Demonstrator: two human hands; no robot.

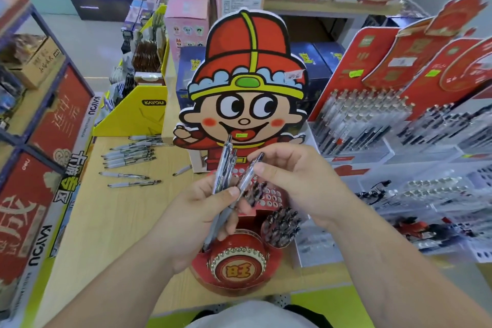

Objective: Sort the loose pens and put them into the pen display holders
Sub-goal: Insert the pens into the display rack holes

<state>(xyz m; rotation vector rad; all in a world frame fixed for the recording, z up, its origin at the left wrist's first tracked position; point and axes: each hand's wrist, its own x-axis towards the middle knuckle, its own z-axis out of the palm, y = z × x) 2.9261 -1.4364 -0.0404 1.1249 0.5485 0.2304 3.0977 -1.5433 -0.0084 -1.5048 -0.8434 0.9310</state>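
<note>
My left hand grips a small bunch of clear pens that point up and away. My right hand pinches one of these pens near its upper end, thumb on top. Both hands hover over a red pen display holder with a cartoon-boy backboard; its hole grid holds several dark-capped pens, and a round cup on its right is full of pens. Several loose white-and-clear pens lie on the wooden table to the left.
A yellow display box with pens stands at the back left. Clear tiered pen racks with red header cards fill the right side. Red and yellow boxed goods line the left table edge. Pink boxes stand behind.
</note>
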